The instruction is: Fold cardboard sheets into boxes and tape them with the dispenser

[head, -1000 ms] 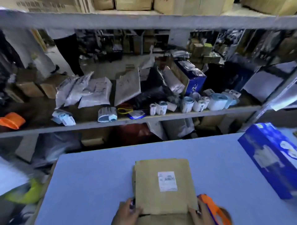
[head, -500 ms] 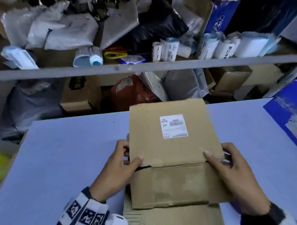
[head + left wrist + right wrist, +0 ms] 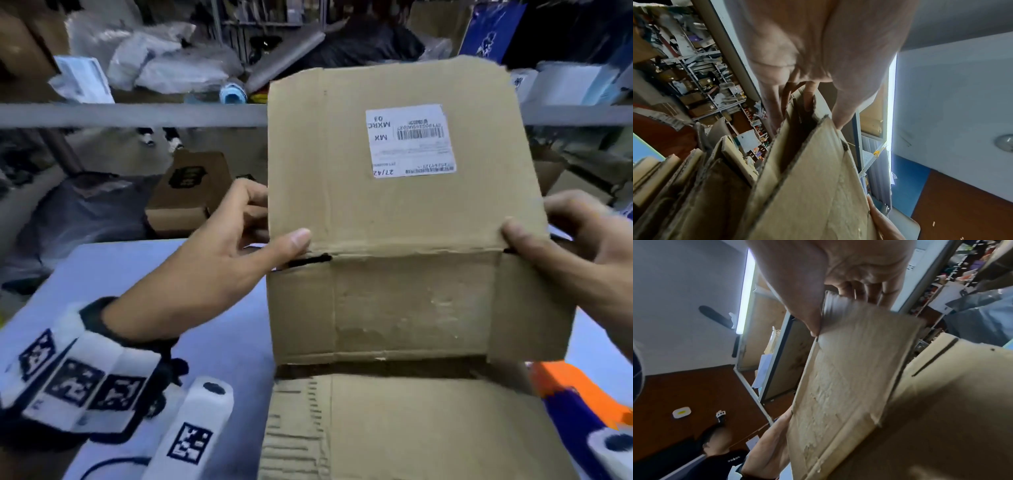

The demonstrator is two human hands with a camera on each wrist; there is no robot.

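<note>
Cluttered storeroom, with a grey metal shelf (image 3: 130, 114) full of bags and parcels behind a pale blue table (image 3: 219, 346). Above the table, lifted up in both hands, a flattened cardboard box (image 3: 404, 219), brown and worn, with a white shipping label (image 3: 411, 140) on the upper panel, printed upside down. Left hand (image 3: 219, 260) pinching the left edge at the fold line, thumb flat on the front, fingers curled behind the panel. Right hand (image 3: 582, 246) gripping the right edge at the same height, thumb on the front, fingers wrapped behind. In the left wrist view, fingers (image 3: 809, 95) pushed between the cardboard layers. Lower flap hanging down toward the person, over another cardboard sheet (image 3: 411, 431) lying flat on the table. At the right edge, partly hidden, an orange and blue tape dispenser (image 3: 579, 401) resting on the table, just beside the flat sheet.
</note>
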